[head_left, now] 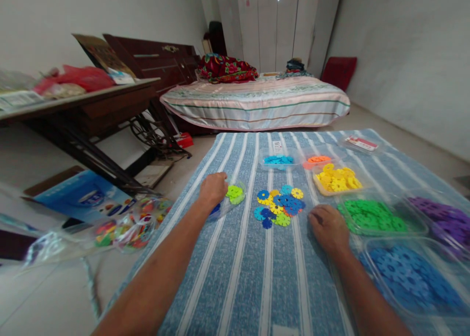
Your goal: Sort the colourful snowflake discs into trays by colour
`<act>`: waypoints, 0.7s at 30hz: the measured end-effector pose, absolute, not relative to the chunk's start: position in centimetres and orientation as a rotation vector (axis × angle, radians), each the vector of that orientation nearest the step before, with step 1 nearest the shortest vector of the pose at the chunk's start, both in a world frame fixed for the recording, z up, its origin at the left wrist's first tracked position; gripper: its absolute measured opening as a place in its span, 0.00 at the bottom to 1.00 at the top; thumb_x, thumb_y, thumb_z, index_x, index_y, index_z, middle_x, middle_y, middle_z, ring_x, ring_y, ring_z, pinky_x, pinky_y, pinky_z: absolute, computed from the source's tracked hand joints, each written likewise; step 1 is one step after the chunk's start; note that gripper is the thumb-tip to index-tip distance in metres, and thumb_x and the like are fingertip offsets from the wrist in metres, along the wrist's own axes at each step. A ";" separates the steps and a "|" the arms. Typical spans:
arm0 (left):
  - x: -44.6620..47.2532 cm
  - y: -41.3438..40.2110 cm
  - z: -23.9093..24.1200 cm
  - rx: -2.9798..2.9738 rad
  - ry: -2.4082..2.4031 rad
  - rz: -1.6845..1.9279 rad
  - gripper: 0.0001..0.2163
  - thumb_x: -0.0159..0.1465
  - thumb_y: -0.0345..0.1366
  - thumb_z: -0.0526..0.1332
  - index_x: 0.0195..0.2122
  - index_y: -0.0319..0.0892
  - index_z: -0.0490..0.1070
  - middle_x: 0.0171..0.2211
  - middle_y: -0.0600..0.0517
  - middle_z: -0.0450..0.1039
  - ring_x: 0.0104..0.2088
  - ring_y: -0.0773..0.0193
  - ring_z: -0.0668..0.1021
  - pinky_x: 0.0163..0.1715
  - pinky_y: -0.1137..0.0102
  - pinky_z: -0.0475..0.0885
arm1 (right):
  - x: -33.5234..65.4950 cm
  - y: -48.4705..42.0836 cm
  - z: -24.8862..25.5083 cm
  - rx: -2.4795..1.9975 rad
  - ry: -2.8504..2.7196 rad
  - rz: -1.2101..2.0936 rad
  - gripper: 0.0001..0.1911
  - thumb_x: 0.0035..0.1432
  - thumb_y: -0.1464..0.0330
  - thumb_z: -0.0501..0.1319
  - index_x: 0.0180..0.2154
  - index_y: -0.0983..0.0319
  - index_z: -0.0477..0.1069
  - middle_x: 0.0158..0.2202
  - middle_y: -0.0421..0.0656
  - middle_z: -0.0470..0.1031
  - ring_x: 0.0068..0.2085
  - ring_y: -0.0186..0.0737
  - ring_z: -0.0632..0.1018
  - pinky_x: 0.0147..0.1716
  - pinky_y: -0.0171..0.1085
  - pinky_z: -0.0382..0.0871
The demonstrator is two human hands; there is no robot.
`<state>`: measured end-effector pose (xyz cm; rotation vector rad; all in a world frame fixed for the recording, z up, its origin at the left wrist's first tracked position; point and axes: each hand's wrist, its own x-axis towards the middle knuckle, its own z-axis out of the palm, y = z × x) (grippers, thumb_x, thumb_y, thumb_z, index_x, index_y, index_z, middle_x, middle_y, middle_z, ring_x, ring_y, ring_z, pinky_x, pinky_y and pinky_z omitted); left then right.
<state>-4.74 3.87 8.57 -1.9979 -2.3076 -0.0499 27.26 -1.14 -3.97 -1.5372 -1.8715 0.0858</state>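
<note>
A small heap of flat plastic snowflake discs [279,206], blue, yellow, green and orange, lies in the middle of a blue striped cloth [235,272]. My left hand [213,189] is curled over the edge of a clear tub [231,201] holding light-green and dark-blue discs; its fingertips are hidden. My right hand [328,227] rests knuckles up on the cloth just right of the heap, fingers folded under, beside the tub of green discs [372,216].
Clear tubs sorted by colour stand on the right: yellow [337,178], orange [318,159], light blue [278,160], purple [446,218], dark blue [411,275]. A plastic bag of mixed discs [127,227] lies on the floor to the left. A sewing table [77,111] and a bed [257,101] stand beyond.
</note>
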 end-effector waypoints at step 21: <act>8.4 -3.0 4.2 -2.454 -2.149 0.001 0.16 0.61 0.45 0.54 0.40 0.39 0.72 0.39 0.43 0.75 0.40 0.54 0.77 0.36 0.65 0.70 | 27.1 -1.2 -3.6 -1.596 -1.869 0.083 0.12 0.56 0.66 0.54 0.30 0.61 0.74 0.35 0.44 0.74 0.37 0.41 0.70 0.38 0.38 0.62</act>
